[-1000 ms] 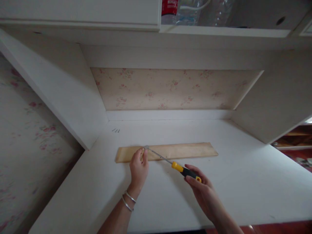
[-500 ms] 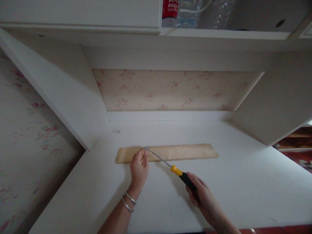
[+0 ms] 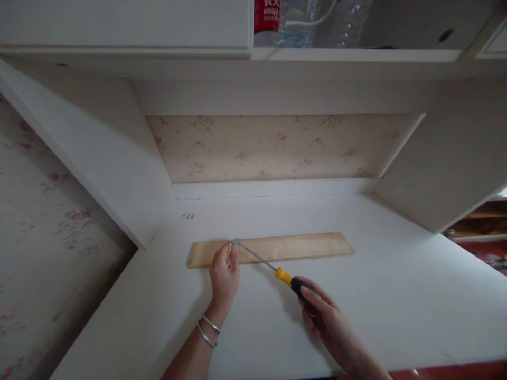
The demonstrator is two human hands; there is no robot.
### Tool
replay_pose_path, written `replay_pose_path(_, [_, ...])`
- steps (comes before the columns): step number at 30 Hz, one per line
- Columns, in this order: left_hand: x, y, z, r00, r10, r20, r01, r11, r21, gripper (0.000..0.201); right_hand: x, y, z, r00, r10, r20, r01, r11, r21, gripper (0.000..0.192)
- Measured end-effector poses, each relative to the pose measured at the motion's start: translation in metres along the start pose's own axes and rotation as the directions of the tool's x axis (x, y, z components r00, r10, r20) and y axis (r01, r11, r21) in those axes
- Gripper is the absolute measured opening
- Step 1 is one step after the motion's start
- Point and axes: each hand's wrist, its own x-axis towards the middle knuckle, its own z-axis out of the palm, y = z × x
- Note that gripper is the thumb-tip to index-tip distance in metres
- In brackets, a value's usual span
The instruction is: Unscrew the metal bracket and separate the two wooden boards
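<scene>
My right hand (image 3: 322,311) is wrapped round the black rear of a screwdriver (image 3: 284,275) with a yellow collar. Its thin shaft slants up and left to a small grey metal piece (image 3: 236,241). My left hand (image 3: 224,272) pinches that piece between thumb and fingers; its exact kind is too small to tell. The fingers are over the left part of a flat, pale wooden board (image 3: 297,248) lying lengthwise on the white desktop (image 3: 376,306). Two silver bangles (image 3: 208,330) circle the left wrist. The screwdriver's tip meets the metal piece at the fingertips.
Several slim dark pieces (image 3: 188,215) lie behind the board at the left. White side panels (image 3: 99,142) flank the desktop, with a floral back wall (image 3: 257,148) behind. Overhead, a shelf (image 3: 356,54) holds clear plastic bottles (image 3: 297,24), one with a red label.
My right hand has rotated on the screwdriver handle, its thumb now lying across the top. My left hand keeps its pinch. The whole view has shifted slightly.
</scene>
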Motion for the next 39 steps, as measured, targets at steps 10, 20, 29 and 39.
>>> replay_pose_path(10, [0.000,-0.002,0.002,1.000,-0.006,0.007,0.006,1.000,-0.001,0.026,-0.001,-0.001,-0.005,0.999,-0.035,0.018,0.032,0.993,0.117,0.047])
replay_pose_path(20, [0.001,-0.001,0.001,1.000,0.005,-0.002,-0.005,1.000,0.003,0.026,0.003,0.001,-0.008,0.997,-0.078,-0.025,0.080,0.986,0.147,0.044])
replay_pose_path(29, [-0.002,0.000,0.002,1.000,0.023,0.012,-0.023,1.000,0.008,0.027,0.004,0.000,-0.001,0.990,-0.144,-0.015,0.144,0.979,0.142,0.024])
replay_pose_path(39, [-0.002,-0.001,0.001,0.999,0.032,0.020,-0.032,0.999,0.010,0.024,0.012,0.014,-0.009,0.944,-0.314,-0.104,0.300,0.945,-0.129,0.042])
